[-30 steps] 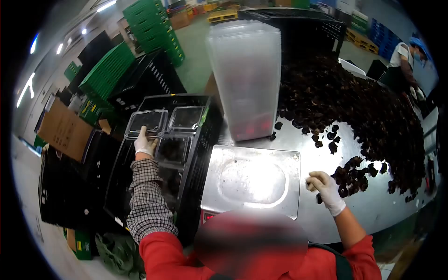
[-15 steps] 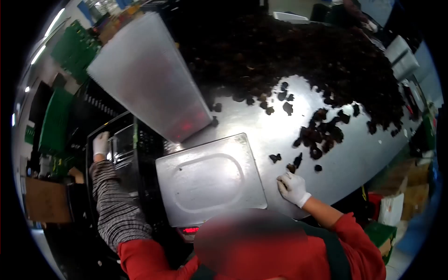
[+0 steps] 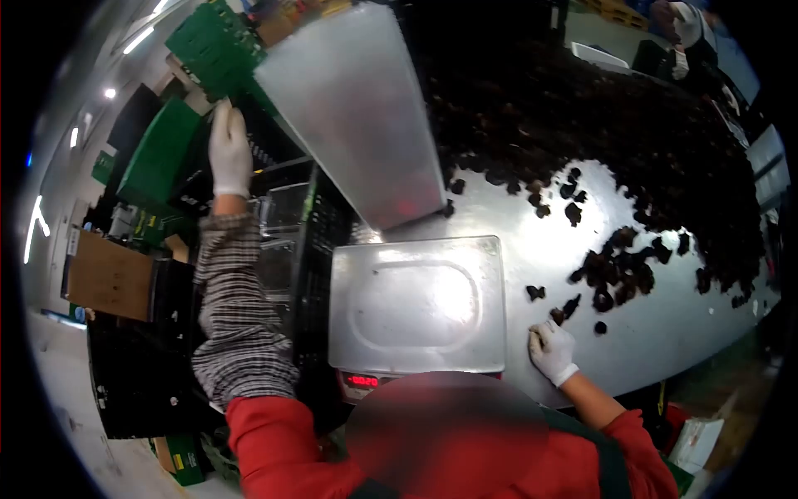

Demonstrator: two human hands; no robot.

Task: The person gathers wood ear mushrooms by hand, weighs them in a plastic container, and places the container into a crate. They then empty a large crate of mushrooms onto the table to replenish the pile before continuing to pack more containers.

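Observation:
My left hand [image 3: 230,154], in a white glove, is raised over the black crate [image 3: 309,208] at the left. Its fingers are stretched out and point away from me; I see nothing held. Clear plastic boxes [image 3: 281,212] lie inside that crate. My right hand [image 3: 553,351], also gloved, rests on the metal table [image 3: 532,399] right of the scale, fingers curled in. Close to its fingertips is a small dark piece [image 3: 570,308]; whether anything is inside the fingers is hidden. Between my arms sits the scale [image 3: 417,303], its metal pan bare and its red display lit.
A large heap of dark brown, mushroom-like pieces [image 3: 598,116] covers the far table, with loose ones nearer. A tall translucent bin [image 3: 357,116] leans behind the scale. Green crates [image 3: 212,50] and a cardboard box [image 3: 108,274] stand left. Another person [image 3: 694,33] is at the far right.
My left hand has come up from the crate and reached farther forward. The view has swung left, so the scale and table appear farther right. My right hand stays by the small dark piece.

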